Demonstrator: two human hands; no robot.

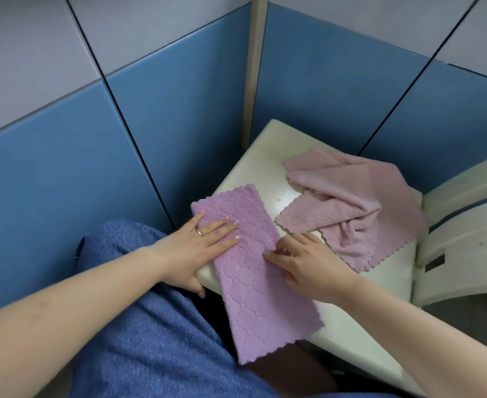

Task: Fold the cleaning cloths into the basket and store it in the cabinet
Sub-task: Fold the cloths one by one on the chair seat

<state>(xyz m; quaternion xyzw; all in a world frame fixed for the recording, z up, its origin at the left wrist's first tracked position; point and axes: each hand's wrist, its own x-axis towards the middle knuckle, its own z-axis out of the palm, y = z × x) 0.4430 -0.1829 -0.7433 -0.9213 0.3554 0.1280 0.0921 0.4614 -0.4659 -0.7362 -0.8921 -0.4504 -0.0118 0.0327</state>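
**Purple cloth mid-fold at bench's near edge**

Left hand (199, 248) flat, fingers spread, pinning the purple cloth (253, 268) to the bench (265, 156), likely to steady it; cloth overhangs near edge; right hand (302, 264), fingers loosely curled, touches its right edge; pink cloths (360, 208) crumpled toward far right corner; basket unseen.
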